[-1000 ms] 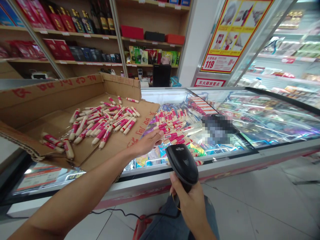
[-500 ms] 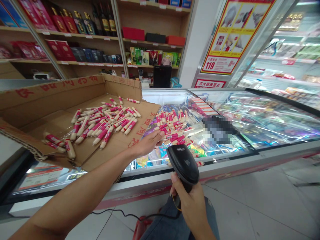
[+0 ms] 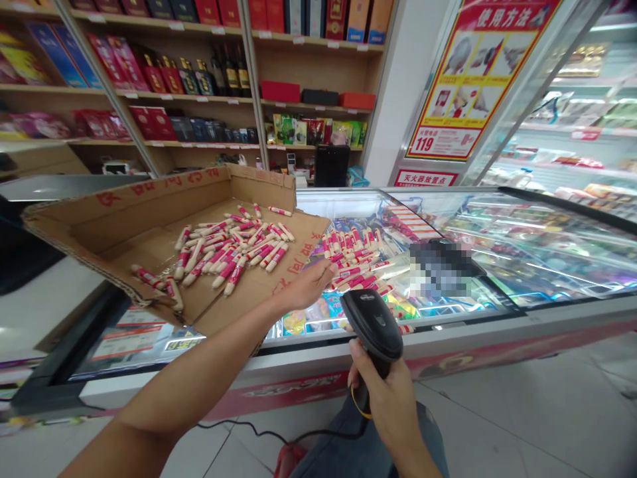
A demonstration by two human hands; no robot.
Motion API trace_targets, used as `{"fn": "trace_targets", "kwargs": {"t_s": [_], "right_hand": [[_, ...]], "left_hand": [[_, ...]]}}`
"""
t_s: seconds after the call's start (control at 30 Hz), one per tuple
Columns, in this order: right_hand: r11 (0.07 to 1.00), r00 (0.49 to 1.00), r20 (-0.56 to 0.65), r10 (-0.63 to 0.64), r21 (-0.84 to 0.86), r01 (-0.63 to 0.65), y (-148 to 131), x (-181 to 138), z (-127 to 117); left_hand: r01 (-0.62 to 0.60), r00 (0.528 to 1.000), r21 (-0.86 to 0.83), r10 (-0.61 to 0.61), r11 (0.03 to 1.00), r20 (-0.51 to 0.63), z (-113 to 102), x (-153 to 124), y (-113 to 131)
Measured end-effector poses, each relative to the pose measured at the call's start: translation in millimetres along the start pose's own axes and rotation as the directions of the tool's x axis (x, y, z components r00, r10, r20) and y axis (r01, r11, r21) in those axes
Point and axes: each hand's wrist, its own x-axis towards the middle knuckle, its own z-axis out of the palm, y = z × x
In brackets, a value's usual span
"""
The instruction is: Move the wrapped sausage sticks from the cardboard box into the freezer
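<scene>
My right hand (image 3: 387, 392) grips the handle of a black barcode scanner (image 3: 374, 326), whose head points away from me over the freezer's near edge. My left hand (image 3: 309, 287) reaches across the cardboard box's corner, its fingers drawn together at the near end of a group of sausages (image 3: 351, 271) on the freezer glass. What those fingers hold, if anything, is hidden. The sausages have pale ends and pink-red labels. More wrapped sausages (image 3: 231, 255) lie heaped in the open cardboard box (image 3: 134, 199) at the left.
A glass-topped chest freezer (image 3: 552, 255) stretches to the right, with a blurred-out dark device (image 3: 440, 269) on its lid. The scanner's black cable (image 3: 249, 428) hangs below the freezer. Behind stand shelves (image 3: 318, 46) of bottles and boxes and a red-yellow poster (image 3: 462, 86).
The view has tilted up and swung slightly left, so things appear lower and farther right. Both hands keep nearly the same positions by the sausages, with the scanner still in my right.
</scene>
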Motion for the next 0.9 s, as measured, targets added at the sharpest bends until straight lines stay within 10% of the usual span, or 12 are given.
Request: {"fn": "trace_targets", "kwargs": {"t_s": [0.27,0.63,0.9], "right_hand": [[0.997,0.998,0.068,0.017,-0.081,-0.011,-7.1,-6.7,4.4],[0.996,0.995,0.096,0.008,-0.087,0.0,-1.6,-15.1,12.2],[0.992,0.997,0.079,-0.013,-0.122,0.023,-2.4,-15.8,2.1]], "left_hand": [[-0.024,0.968,0.548,0.157,0.836,-0.198,-27.0,-22.9,15.6],[0.378,0.922,0.921,-0.122,0.09,-0.367,-79.9,-94.8,3.4],[0.349,0.934,0.897,-0.025,0.27,-0.356,-51.9,-92.3,14.8]]}}
